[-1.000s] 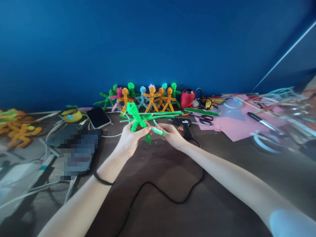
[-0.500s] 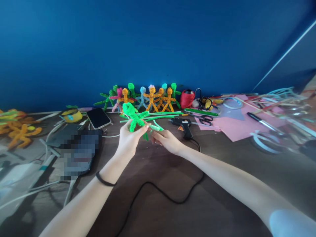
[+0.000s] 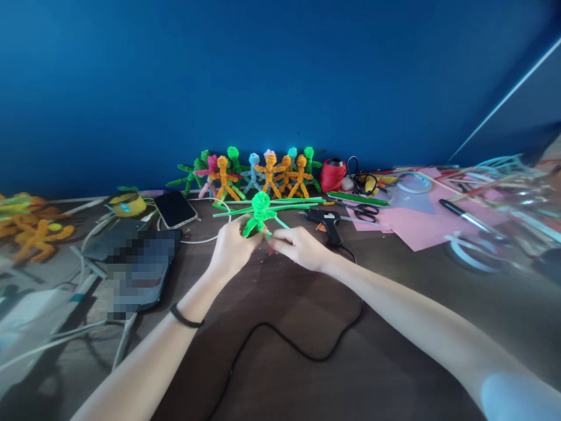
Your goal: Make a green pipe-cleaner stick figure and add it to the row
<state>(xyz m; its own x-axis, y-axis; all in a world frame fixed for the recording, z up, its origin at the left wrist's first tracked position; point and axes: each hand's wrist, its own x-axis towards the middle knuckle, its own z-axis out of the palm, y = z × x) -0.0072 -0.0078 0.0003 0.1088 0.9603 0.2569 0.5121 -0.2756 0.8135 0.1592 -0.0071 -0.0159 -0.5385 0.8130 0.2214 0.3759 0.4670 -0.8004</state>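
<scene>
A bright green pipe-cleaner figure (image 3: 262, 203) with a wound round head is held up over the middle of the table. My left hand (image 3: 234, 244) is closed around its body and lower part, which the fingers partly hide. Fingertips of my right hand (image 3: 300, 245) are pinched at the figure's lower right, on a green pipe-cleaner end whose loose tail (image 3: 281, 221) sticks out above the fingers. Just behind the hands lie several straight green pipe cleaners (image 3: 302, 204).
Finished orange figures (image 3: 222, 175) and other coloured ones stand along the blue wall. To the right are a glue gun (image 3: 328, 224) with its black cord, scissors (image 3: 367, 213) and pink paper (image 3: 421, 228). A phone (image 3: 175, 209) and cables lie left.
The green figure has turned from leaning left to more upright and shifted right and slightly down. My right hand still pinches at its lower part, a little further right.
</scene>
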